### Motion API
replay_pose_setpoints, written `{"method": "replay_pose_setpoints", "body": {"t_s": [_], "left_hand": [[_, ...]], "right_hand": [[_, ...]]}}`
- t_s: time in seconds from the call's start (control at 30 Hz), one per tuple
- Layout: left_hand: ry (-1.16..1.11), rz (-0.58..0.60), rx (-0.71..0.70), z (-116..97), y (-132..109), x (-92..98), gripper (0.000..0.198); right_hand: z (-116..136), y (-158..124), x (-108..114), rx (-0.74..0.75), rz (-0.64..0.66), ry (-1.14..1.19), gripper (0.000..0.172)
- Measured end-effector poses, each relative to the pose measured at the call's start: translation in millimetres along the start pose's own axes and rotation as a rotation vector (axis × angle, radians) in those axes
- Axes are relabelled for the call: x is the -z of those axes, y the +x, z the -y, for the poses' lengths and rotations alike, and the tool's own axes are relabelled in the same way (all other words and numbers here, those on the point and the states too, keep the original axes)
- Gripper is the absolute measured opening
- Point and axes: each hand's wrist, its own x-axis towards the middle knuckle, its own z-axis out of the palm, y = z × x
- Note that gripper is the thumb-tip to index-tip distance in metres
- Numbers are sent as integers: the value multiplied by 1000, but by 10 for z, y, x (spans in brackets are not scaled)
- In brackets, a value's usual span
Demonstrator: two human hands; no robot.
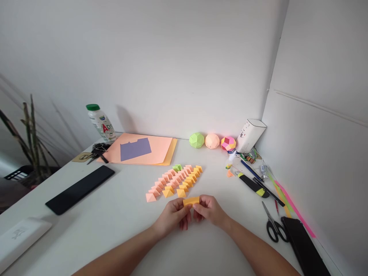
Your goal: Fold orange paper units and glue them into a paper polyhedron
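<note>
A small piece of orange paper (pixel 191 201) is held up between my two hands, just above the white table. My left hand (pixel 174 214) pinches its left end, and my right hand (pixel 209 210) pinches its right end with thumb and fingers. Beyond my hands stand rows of small folded paper pyramids: peach pieces (pixel 163 179), orange pieces (pixel 188 181) and a few green ones (pixel 177 167). Whether the orange paper has a crease I cannot tell.
Three paper balls, green (pixel 196 140), peach (pixel 212 141) and multicoloured (pixel 228 143), sit by the wall. At right lie scissors (pixel 274 226), a cutter (pixel 251 184) and a black case (pixel 304 245). Peach sheets (pixel 161 147), a bottle (pixel 102 122) and a black phone-like slab (pixel 80 189) occupy the left.
</note>
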Motion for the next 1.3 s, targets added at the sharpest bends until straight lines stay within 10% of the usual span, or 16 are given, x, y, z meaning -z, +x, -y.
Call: {"method": "replay_pose_setpoints", "body": {"t_s": [0.8, 1.1, 1.3], "left_hand": [[103, 44, -47, 77, -20, -17, 11], [42, 28, -49, 19, -20, -1, 4], [57, 21, -49, 60, 10, -18, 7]], "right_hand": [[-52, -30, -22, 139, -31, -255, 9], [-2, 13, 128, 84, 69, 158, 11], [0, -2, 47, 167, 128, -30, 20]]}}
